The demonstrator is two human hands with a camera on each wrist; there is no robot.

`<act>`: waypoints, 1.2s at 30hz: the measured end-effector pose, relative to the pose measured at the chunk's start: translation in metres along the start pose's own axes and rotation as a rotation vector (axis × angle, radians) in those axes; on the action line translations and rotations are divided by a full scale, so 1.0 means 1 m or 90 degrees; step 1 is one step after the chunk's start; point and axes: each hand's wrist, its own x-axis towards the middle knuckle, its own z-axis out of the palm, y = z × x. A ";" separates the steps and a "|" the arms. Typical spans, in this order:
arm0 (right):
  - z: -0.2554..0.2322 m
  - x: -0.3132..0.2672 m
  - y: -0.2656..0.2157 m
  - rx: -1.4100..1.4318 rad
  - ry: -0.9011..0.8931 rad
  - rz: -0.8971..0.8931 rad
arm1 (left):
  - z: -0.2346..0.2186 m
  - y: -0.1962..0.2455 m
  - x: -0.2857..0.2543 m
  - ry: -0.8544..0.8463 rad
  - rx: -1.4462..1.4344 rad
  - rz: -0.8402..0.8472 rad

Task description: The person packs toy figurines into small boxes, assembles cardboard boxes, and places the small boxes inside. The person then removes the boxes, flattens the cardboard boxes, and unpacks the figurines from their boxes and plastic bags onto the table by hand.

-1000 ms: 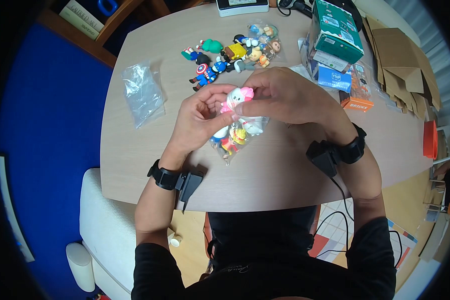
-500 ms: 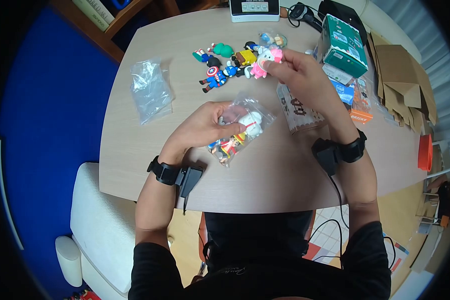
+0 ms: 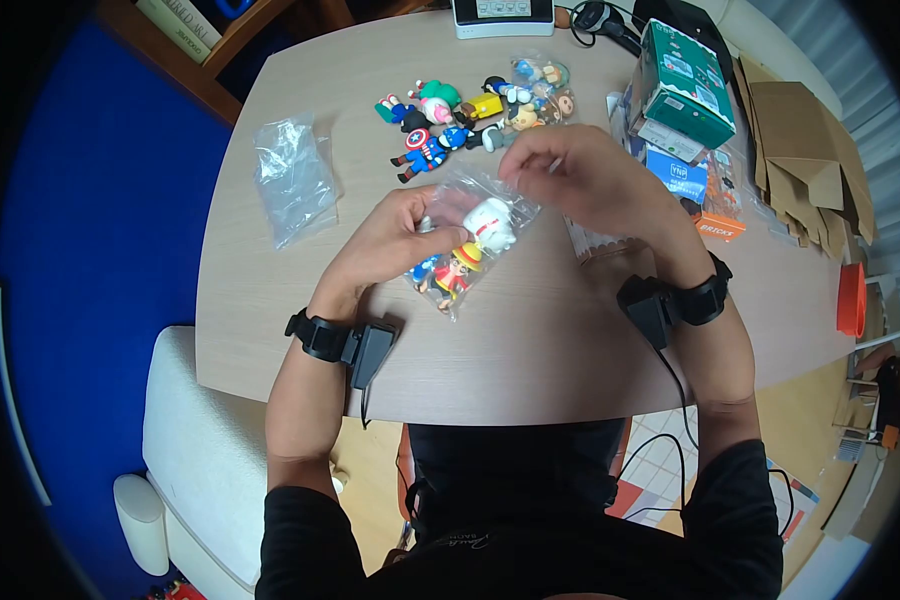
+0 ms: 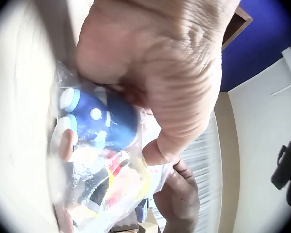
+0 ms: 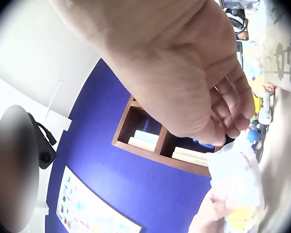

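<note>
My left hand (image 3: 390, 245) grips a clear plastic bag (image 3: 516, 196) low over the table, thumb across its front. Inside it show a white figurine (image 3: 490, 223), a straw-hatted figurine (image 3: 457, 272) in red, and a blue figurine (image 4: 114, 121). Just right of the bag's upper edge is my right hand (image 3: 595, 185), its fingers loosely bent with nothing in them. In the right wrist view its fingertips (image 5: 233, 130) come close to the bag's top. Beyond the hands lies a pink-and-white figurine (image 3: 435, 109), next to a figurine with a round shield (image 3: 422, 153).
More loose figurines, including a yellow one (image 3: 482, 108), and a bag of figurines (image 3: 540, 72) lie at the back. A flat plastic bag (image 3: 295, 180) is on the left. On the right stand a green box (image 3: 685, 85), a blue box (image 3: 677, 175) and folded cardboard (image 3: 800, 150).
My right hand took the pink-and-white figurine from the bag, set it among the loose figurines and came back beside the bag. My left hand has kept hold of the bag.
</note>
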 end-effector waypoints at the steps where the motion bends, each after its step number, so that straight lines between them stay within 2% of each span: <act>1: 0.000 -0.002 -0.004 -0.019 -0.041 -0.014 | -0.001 0.000 0.000 0.006 -0.008 0.018; 2: 0.000 -0.004 -0.005 -0.038 -0.081 -0.029 | -0.001 0.000 -0.001 0.004 -0.007 0.017; 5: 0.000 -0.006 -0.001 -0.012 -0.073 -0.059 | 0.000 0.001 -0.002 -0.007 -0.002 0.030; 6: -0.001 -0.007 -0.003 -0.010 -0.072 -0.055 | 0.001 0.004 -0.003 -0.002 -0.007 0.043; 8: -0.006 -0.010 -0.009 -0.121 -0.105 -0.044 | 0.005 0.010 -0.004 0.000 -0.012 0.058; 11: -0.002 -0.012 -0.008 -0.139 -0.162 -0.010 | 0.010 0.014 -0.006 0.009 -0.026 0.039; 14: 0.004 -0.015 -0.010 -0.119 -0.163 0.031 | 0.012 0.009 -0.004 0.008 -0.006 0.074; 18: 0.003 -0.011 -0.004 -0.121 -0.180 0.001 | 0.011 0.009 -0.004 -0.010 -0.007 0.048; 20: 0.003 -0.009 -0.003 -0.173 -0.104 -0.028 | 0.011 0.010 -0.005 -0.028 0.010 0.020; 21: 0.002 -0.008 -0.003 -0.173 -0.105 -0.028 | 0.011 0.009 -0.004 -0.055 0.012 0.010; 25: -0.003 -0.005 -0.007 -0.135 0.003 0.038 | 0.004 0.009 -0.006 -0.131 0.018 -0.038; 30: 0.003 0.001 0.005 -0.211 0.114 0.088 | 0.004 0.010 -0.008 -0.135 -0.001 -0.056; 32: 0.007 0.004 0.013 -0.128 0.230 0.018 | 0.004 0.010 -0.007 -0.134 -0.005 -0.065; 36: 0.008 0.004 0.021 -0.090 0.238 -0.029 | 0.002 0.006 -0.006 -0.094 -0.018 -0.049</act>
